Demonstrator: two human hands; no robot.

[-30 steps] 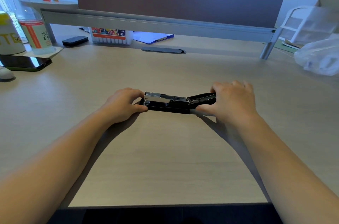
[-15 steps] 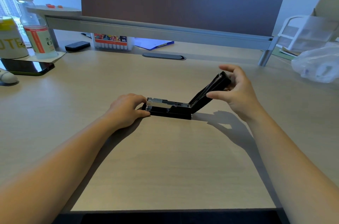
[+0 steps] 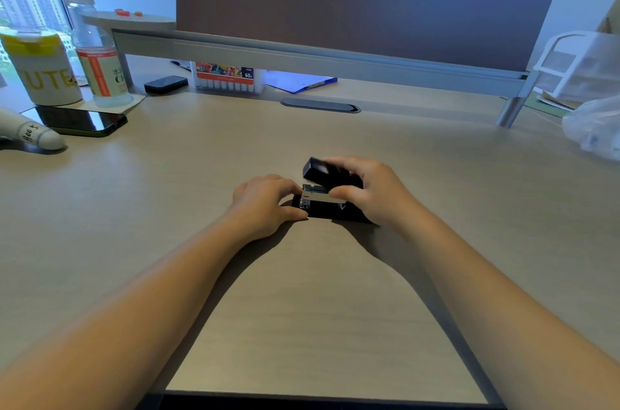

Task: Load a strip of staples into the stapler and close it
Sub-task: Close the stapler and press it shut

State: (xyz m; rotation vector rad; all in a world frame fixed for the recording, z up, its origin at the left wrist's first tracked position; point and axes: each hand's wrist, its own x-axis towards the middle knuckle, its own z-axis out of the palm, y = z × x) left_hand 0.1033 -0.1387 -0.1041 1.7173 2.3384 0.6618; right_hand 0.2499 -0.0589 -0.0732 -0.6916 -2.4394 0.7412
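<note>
A black stapler (image 3: 318,210) lies in the middle of the wooden desk (image 3: 302,309). Its silver metal magazine (image 3: 317,196) shows at the left end. The black top cover (image 3: 323,172) is tilted a little above the magazine, its free end pointing left. My right hand (image 3: 372,191) grips the cover from the right, thumb in front and fingers behind. My left hand (image 3: 268,205) presses its fingers against the stapler's left end and base. I cannot see a staple strip; the inside of the magazine is hidden.
A phone (image 3: 80,121), a yellow-lidded cup (image 3: 40,70), a water bottle (image 3: 97,53) and a white object (image 3: 30,136) sit at the far left. A marker box (image 3: 228,79), a black case (image 3: 166,84), a blue clipboard (image 3: 302,82) lie under the divider. A plastic bag (image 3: 593,127) lies far right.
My right hand swung the top cover up from lying open to the right, over the hinge and down toward the magazine. My left hand stayed on the stapler's left end.
</note>
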